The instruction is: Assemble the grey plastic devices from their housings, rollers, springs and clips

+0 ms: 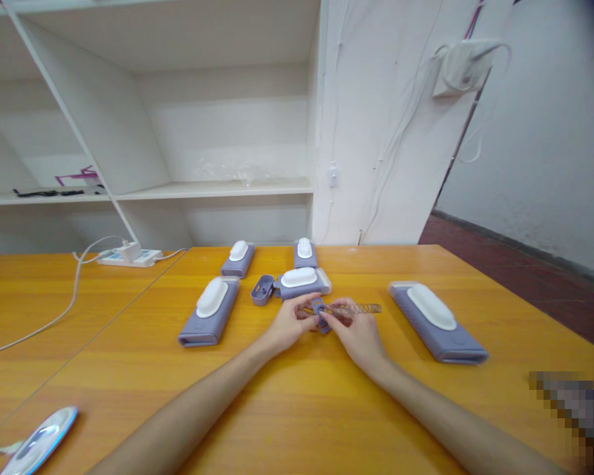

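Note:
Near the middle of the table, my left hand (295,320) is closed on a small purple-grey part (321,315), gripping it from the left. My right hand (355,330) is closed too, its fingertips at the right side of that part and around a metal spring (366,308), whose coils stick out to the right. Just beyond my hands lies a purple-grey case with a white brush (298,278) on top. Beside it on the left is an open purple-grey cup-like piece (263,290). My fingers hide where the spring meets the small part.
More purple-grey cases with white brushes lie around: front left (208,312), back left (237,258), back centre (305,253) and right (436,321). A power strip (131,254), a glowing round device (42,443) and a pixelated object (574,402) are farther out.

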Demonstrator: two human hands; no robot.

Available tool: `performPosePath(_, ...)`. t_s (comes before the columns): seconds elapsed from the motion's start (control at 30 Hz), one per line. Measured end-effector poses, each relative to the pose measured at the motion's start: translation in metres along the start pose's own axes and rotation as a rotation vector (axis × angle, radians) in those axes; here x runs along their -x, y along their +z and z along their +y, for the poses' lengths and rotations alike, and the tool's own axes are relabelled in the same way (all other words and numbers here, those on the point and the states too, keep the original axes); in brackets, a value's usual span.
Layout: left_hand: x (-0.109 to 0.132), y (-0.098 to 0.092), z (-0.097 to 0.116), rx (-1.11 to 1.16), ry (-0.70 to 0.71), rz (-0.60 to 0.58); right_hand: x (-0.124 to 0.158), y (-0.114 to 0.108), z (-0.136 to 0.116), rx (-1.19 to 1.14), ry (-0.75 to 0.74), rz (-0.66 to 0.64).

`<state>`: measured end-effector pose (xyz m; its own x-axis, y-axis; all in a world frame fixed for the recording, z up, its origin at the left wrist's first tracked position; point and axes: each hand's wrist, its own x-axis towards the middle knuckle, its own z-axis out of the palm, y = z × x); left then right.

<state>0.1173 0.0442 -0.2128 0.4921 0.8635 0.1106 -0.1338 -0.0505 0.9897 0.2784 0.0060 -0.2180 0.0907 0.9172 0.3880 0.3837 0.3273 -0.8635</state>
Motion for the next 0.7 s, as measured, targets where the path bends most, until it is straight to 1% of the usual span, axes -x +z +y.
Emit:
performPosePath(0.2, 0.0007, -0.0005, 0.0003, 0.007, -0.006, -0.012, -0.0011, -0.0011, -0.0028, 0.040, -0.005, 0.008)
performPosePath(0.43, -0.0013, -0.0013, -0.0039, -0.021, 0.004, -0.002, -0.0003, 0.0007, 0.0011, -0.018, 0.012, -0.009)
performPosePath(0.5, -0.0020, -0.0014, -0.0046, -0.037, -0.009, 0.013, 0.0000, 0.0015, 0.0020, -0.054, 0.032, -0.027)
performPosePath(0.57, -0.0025, -0.0019, -0.0051, -0.055, -0.017, 0.023, -0.0010, 0.0010, 0.0026, -0.064, 0.021, -0.058)
performPosePath(0.7, -0.0026, -0.0037, -0.0044, -0.087, -0.009, 0.023, -0.0085, -0.0056, 0.0052, -0.020, -0.079, -0.146)
